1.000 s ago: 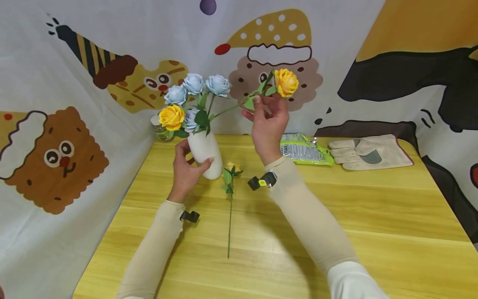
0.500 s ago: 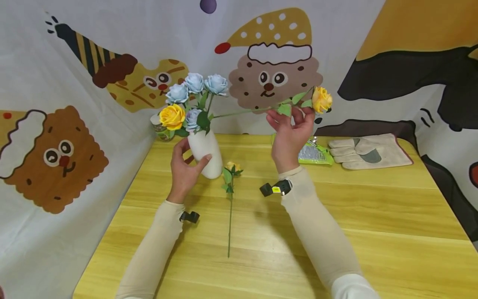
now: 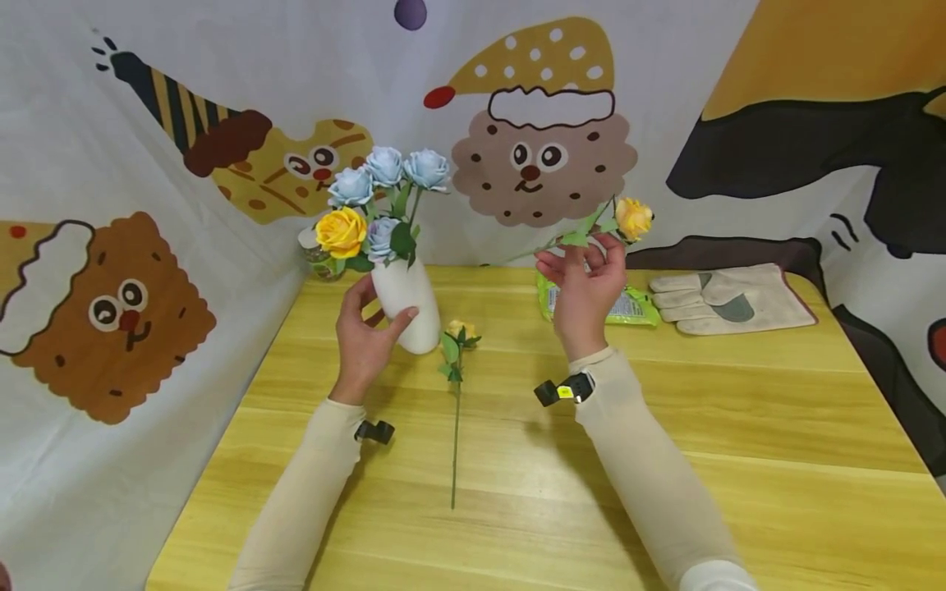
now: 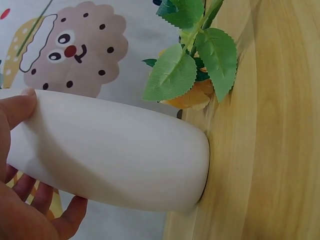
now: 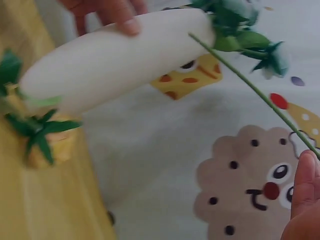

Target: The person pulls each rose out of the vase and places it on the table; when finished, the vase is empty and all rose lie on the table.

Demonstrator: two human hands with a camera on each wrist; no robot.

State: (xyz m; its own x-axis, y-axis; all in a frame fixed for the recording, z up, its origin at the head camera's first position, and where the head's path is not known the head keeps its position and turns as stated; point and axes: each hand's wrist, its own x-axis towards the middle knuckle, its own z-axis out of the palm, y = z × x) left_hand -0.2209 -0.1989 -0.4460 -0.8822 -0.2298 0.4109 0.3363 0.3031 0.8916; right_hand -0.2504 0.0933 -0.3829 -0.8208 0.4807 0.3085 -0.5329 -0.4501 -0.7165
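Observation:
My left hand (image 3: 364,336) grips a white vase (image 3: 408,300) that stands on the table, thumb on its near side and fingers around the far side. In the vase are several light blue roses (image 3: 384,167) and a yellow rose (image 3: 342,232). To the right, my right hand (image 3: 589,295) pinches another yellow rose (image 3: 634,219) just below its bloom. Its bare stem (image 5: 255,90) points left toward the vase and is out of it. A third yellow rose (image 3: 456,394) lies on the table right of the vase, bloom away from me.
A green packet (image 3: 639,308) lies behind my right hand, partly covered by it. Beside it is a cream work glove (image 3: 735,301). A small jar (image 3: 321,256) stands behind the vase at left. A cartoon-printed cloth (image 3: 244,328) hangs around the wooden table (image 3: 532,492).
My right hand has moved right and lower, and the yellow rose it holds has come out of the vase. My left hand has stayed on the vase.

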